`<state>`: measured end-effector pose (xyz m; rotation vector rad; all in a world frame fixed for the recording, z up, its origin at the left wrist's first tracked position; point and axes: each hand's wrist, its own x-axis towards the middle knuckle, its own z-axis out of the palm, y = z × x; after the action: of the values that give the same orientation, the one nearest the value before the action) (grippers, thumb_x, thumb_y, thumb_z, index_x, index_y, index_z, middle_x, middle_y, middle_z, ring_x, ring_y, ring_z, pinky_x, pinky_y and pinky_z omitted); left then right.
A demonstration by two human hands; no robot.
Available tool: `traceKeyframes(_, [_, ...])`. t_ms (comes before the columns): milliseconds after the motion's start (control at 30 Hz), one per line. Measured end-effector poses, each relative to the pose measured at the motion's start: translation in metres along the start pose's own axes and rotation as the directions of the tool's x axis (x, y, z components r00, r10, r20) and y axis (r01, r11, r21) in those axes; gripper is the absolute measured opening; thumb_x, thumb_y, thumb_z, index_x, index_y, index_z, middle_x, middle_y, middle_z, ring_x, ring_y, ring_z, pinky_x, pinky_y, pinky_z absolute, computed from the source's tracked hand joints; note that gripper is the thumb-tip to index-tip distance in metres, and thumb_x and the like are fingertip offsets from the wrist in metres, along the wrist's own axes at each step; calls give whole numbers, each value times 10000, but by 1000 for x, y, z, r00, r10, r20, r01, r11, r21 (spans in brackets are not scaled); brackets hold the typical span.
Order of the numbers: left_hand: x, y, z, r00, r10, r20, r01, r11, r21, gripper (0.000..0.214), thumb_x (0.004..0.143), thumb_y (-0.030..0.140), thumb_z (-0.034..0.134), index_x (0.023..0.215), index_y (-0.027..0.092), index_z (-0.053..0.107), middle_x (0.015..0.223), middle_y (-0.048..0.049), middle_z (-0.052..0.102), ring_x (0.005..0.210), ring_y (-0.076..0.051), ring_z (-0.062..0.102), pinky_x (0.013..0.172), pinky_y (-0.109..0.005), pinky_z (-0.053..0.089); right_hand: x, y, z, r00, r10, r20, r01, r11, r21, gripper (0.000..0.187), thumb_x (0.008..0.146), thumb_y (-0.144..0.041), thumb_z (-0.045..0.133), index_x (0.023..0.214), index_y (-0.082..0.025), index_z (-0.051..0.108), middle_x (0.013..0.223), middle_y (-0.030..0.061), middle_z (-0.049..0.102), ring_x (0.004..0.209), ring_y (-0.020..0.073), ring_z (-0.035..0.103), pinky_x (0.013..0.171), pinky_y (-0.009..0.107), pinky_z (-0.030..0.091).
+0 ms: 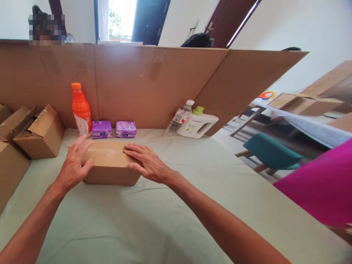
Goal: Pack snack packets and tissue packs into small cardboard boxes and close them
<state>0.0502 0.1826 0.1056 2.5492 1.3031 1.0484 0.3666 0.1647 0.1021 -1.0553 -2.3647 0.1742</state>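
A closed brown cardboard box with clear tape along its top sits on the pale green cloth. My left hand rests against the box's left end, fingers stretched out and thumb over the near top edge. Across the box's right end lies my right hand, its fingers extended flat on the top. Both hands are open, and neither has its fingers wrapped round the box. Just behind the box stand two purple tissue packs side by side. An orange bottle is upright behind my left hand.
Several open cardboard boxes crowd the left side. At the back right, a clear water bottle leans beside a white jug with a green cap. A cardboard partition borders the back. A teal chair stands beyond the right edge.
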Motion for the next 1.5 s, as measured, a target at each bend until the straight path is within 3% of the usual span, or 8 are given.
traceKeyframes(233, [-13,-5,-11,977,120,179,-113,992,-52,510,874,349,594,1349,163,580,1442,-145,571,1440,-328,417,1151,-560,417,-34,11,23,984,173,-36,-173,985,-16,499,1022,-497,425,1444,-268,562,1607,110,396,1456,295,410,1156,535,376])
traceKeyframes(500, [-80,51,1,999,39,11,-41,983,179,496,842,179,605,1331,107,568,1445,-204,533,1389,-352,424,1120,-556,435,-22,26,56,937,344,-57,-304,886,350,477,985,-494,465,1378,-263,608,1408,88,626,1288,268,595,1091,462,483])
traceKeyframes(700, [-171,63,-53,977,-21,-212,142,806,575,403,948,239,605,1335,145,542,1357,-192,575,1251,-340,513,1007,-498,448,83,-53,140,994,103,-23,-80,877,475,478,1012,-385,365,1432,-248,549,1486,86,549,1373,229,512,1194,469,362])
traceKeyframes(900, [-186,-2,-93,937,-42,-347,299,610,734,387,962,265,588,1315,109,547,1304,-236,590,1223,-383,535,986,-515,474,165,-151,242,993,116,19,-113,893,435,685,1014,-306,344,1625,-103,110,1681,169,177,1561,235,153,1243,478,261])
traceKeyframes(1067, [-175,-40,-94,907,-104,-409,383,611,693,389,989,334,540,1311,117,572,1345,-235,581,1284,-390,513,1035,-535,462,130,-178,266,978,-29,206,-39,947,318,618,936,-267,552,1519,-110,418,1551,193,452,1444,287,410,1200,484,323])
traceKeyframes(1267, [-181,-17,-75,852,-156,-500,461,675,576,657,964,303,582,1553,192,314,1623,-254,236,1503,-452,247,1126,-661,334,74,-180,235,941,-140,307,78,975,206,506,990,-379,541,1451,-171,521,1578,158,427,1482,304,338,1221,528,235])
traceKeyframes(1367, [-190,3,-55,882,-66,-466,351,753,557,778,940,239,602,1598,273,189,1680,-193,98,1532,-420,192,1159,-648,305,40,-188,222,928,-234,291,188,966,178,619,975,-492,554,1496,-174,450,1580,161,417,1469,313,343,1216,528,251])
traceKeyframes(1500, [-191,3,-20,982,-70,-177,152,848,507,605,965,275,535,1537,246,342,1599,-172,344,1487,-346,330,1156,-547,366,-5,-205,212,870,-441,222,420,897,136,647,952,-572,556,1475,-205,452,1505,119,514,1426,312,374,1202,544,271])
